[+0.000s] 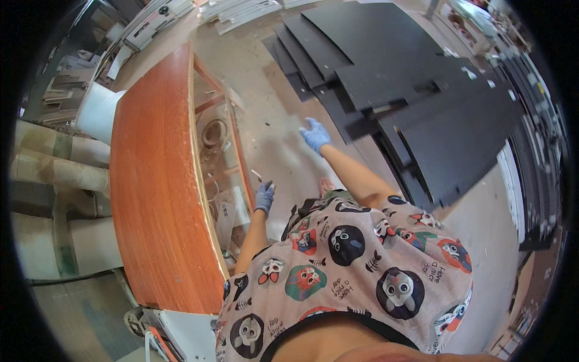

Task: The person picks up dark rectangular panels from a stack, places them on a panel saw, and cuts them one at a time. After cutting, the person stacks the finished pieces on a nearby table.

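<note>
My left hand (264,197), in a grey-blue glove, is closed around a small white stick-like tool (257,175) whose kind is too small to make out. It hangs beside the open side of a wooden table with an orange-brown top (160,181). My right hand (315,136), in a light blue glove, reaches forward with its fingers apart and nothing in it. Just right of that hand lies a spread of stacked black panels (386,66), which it does not touch.
Under the table are a roll of brown tape or banding (213,133) and other odds and ends. Large pipes (60,169) run at the far left. More dark panels stand stacked at the right edge (543,163). White boards (241,15) lie at the back.
</note>
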`<state>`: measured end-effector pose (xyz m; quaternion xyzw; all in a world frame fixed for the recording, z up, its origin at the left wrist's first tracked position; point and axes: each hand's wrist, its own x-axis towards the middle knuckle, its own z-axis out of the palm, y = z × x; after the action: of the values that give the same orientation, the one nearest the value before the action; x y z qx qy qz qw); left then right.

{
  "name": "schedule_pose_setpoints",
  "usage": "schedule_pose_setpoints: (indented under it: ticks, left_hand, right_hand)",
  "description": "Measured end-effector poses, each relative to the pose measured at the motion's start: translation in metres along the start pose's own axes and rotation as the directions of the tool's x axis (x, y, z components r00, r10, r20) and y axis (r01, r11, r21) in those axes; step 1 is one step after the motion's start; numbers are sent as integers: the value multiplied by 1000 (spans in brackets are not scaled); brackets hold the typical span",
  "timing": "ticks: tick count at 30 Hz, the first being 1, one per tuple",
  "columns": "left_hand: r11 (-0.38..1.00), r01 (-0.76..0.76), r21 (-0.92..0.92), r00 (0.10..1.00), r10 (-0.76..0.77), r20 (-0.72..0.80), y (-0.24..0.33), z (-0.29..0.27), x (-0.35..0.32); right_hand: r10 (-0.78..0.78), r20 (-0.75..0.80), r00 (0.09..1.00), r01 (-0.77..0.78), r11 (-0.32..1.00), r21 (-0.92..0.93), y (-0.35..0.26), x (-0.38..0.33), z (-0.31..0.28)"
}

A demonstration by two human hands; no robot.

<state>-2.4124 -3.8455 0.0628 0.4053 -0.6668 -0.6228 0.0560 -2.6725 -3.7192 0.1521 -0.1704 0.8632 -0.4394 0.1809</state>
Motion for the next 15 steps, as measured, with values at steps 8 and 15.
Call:
schedule_pose_setpoints:
  ticks: [8, 15]
  left_hand:
    - [782, 393, -484, 919, -342, 194, 23, -65, 78]
    - [987, 142, 72, 986, -148, 81, 1, -98, 11]
  right_hand:
    - [-139, -456, 879, 17, 965, -262, -74, 166, -44]
    - [-4, -661, 750, -348, 848, -400, -16, 70, -181]
